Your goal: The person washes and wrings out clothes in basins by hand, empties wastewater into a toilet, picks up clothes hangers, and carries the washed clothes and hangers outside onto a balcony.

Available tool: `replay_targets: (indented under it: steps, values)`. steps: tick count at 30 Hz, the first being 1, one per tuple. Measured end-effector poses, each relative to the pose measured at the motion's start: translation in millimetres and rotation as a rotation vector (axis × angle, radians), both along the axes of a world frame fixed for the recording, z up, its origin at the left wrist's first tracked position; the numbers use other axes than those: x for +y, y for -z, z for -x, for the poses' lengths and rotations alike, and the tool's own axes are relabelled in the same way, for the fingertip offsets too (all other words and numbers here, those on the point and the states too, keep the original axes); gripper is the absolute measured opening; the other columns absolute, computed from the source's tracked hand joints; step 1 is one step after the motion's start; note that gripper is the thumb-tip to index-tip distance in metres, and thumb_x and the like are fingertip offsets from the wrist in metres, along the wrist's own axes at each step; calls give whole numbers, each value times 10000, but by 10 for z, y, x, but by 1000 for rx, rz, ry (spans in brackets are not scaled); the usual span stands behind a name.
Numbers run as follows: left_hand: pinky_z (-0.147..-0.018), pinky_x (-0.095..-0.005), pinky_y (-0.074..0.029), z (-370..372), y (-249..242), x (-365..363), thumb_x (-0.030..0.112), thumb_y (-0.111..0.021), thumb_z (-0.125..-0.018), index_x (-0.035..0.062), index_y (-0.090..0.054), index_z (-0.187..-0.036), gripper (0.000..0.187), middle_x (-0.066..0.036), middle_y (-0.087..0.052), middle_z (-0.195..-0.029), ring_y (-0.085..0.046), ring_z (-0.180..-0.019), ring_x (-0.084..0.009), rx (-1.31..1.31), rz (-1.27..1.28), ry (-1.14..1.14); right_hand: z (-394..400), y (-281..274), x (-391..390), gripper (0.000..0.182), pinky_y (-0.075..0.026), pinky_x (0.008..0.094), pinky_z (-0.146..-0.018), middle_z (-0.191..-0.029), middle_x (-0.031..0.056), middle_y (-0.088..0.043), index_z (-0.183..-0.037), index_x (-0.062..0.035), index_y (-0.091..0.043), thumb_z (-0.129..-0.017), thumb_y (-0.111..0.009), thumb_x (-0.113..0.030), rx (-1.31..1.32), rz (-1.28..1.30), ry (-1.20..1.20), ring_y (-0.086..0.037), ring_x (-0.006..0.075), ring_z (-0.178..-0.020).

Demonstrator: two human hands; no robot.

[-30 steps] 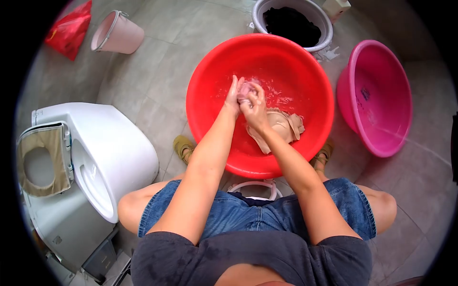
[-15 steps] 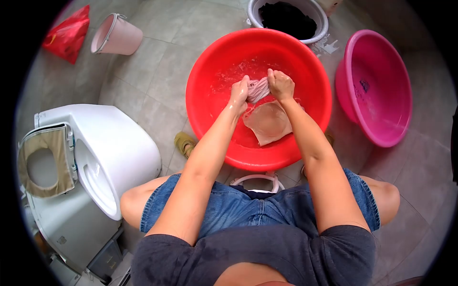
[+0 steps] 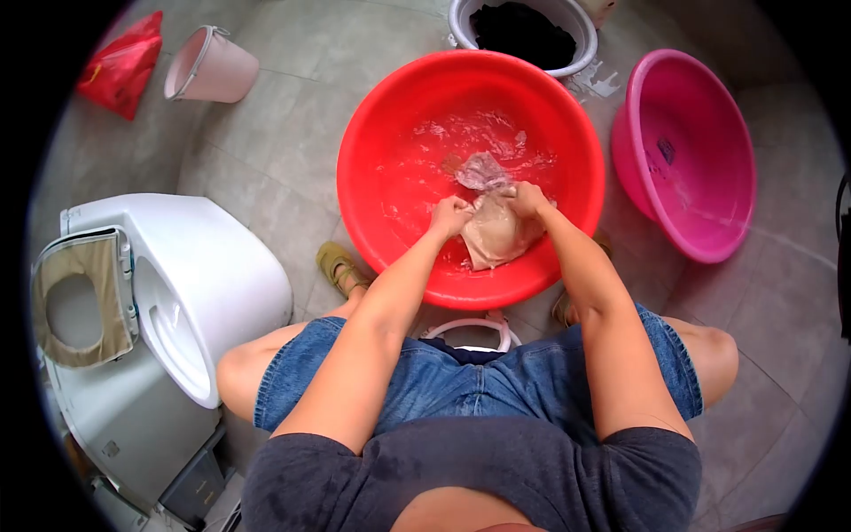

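A large red basin (image 3: 381, 239) with water in it stands in front of me. In it lies a beige cloth (image 3: 498, 238), with a pinkish cloth (image 3: 484, 172) just beyond it in the water. My left hand (image 3: 452, 215) is closed on the left upper edge of the beige cloth. My right hand (image 3: 528, 200) is closed at that cloth's upper right edge, close to the pinkish cloth.
A pink basin (image 3: 700, 177) sits tilted on the right. Behind the red basin is a grey basin (image 3: 581, 35) holding dark fabric (image 3: 523, 34). A pale pink bucket (image 3: 223, 69) and red bag (image 3: 124, 66) are back left; a white toilet (image 3: 222, 257) stands left.
My hands have let go of the twisted pinkish cloth, which now lies loose in the water. Both have moved nearer to me and taken hold of the beige cloth.
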State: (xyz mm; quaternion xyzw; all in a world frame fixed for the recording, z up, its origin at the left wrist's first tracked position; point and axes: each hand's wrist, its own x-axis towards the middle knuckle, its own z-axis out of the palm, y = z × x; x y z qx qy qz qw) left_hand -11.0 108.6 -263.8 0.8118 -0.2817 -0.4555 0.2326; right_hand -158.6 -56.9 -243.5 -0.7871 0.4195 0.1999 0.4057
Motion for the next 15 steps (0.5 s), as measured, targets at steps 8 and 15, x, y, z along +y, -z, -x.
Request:
replay_targets:
  steps: [8,15]
  values:
    - [-975,-415,-383,-157,-819,-2,234,-682,-762,107,-453,-1275,575,-186,-295,-1333,-364,-1205,-357,-475,405,-160,-167,-476,45,513,-476,334,-786,-928,147,-675,-1038,-20,-671,-800,-651,-474,-370,-116,205,-630,209,-873]
    - [-1063,-636,-138,198,-681,250,473,-631,-783,276,-229,-1450,804,-108,-72,-1536,-97,-1401,-367,-577,-85,858,35,-285,384,1217,-409,508,-974,-1436,170,-280,-1463,-276,-15,-572,-844,-293,-25,124,-116,-403,422,-1229]
